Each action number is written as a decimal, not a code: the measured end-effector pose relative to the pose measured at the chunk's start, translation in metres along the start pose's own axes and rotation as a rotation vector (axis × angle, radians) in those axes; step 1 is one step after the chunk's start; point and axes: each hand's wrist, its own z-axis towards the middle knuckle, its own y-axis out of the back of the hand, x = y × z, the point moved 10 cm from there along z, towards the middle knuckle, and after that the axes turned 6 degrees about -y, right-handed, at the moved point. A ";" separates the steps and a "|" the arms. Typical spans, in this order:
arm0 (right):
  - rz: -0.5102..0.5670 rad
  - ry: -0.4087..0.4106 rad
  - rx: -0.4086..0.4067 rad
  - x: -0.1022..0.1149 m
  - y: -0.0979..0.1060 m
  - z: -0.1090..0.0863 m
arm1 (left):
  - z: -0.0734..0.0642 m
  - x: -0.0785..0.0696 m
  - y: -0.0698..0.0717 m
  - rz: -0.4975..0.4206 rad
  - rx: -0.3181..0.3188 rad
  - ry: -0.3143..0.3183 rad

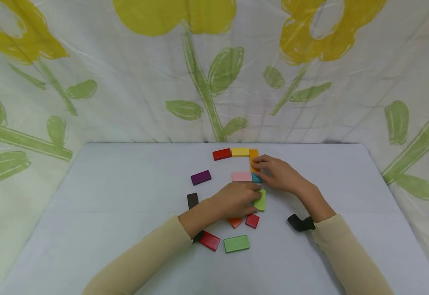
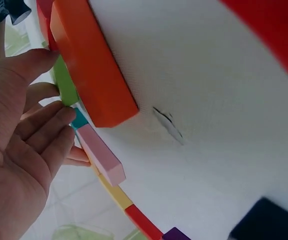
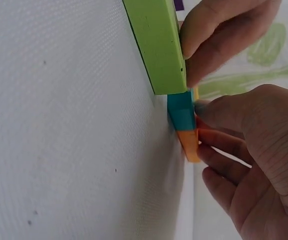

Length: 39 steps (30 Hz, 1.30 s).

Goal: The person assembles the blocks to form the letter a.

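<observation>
My left hand [image 1: 238,199] grips a lime green block [image 1: 261,200] lying near the middle of the table, thumb by its near end and fingers toward its far end. Just beyond it lies a teal block [image 3: 182,111], partly covered in the head view. My right hand [image 1: 279,174] reaches in from the right. Its thumb touches the teal block, and its relaxed fingers rest on an upright-lying orange block [image 1: 253,156] beyond. A pink block [image 1: 241,177] adjoins the teal one; a yellow block [image 1: 240,152] and a red block [image 1: 222,154] continue the row behind.
A purple block [image 1: 201,177] and a black block [image 1: 192,200] lie left of the row. Nearer are an orange-red block [image 1: 235,222], a small red block [image 1: 252,221], a longer red block [image 1: 210,241] and a green block [image 1: 236,243]. A flowered curtain [image 1: 133,102] hangs behind the table.
</observation>
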 end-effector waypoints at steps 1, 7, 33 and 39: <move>-0.002 0.004 -0.003 0.000 0.000 0.000 | 0.000 0.000 0.000 0.005 0.001 -0.007; -0.007 0.012 -0.004 0.000 0.002 0.000 | 0.001 0.002 0.001 -0.006 0.001 -0.005; 0.010 0.019 0.013 -0.006 0.000 0.001 | 0.000 0.006 0.002 0.040 -0.022 0.094; 0.008 0.029 0.001 -0.007 0.001 0.000 | 0.001 -0.002 0.005 0.074 -0.020 0.049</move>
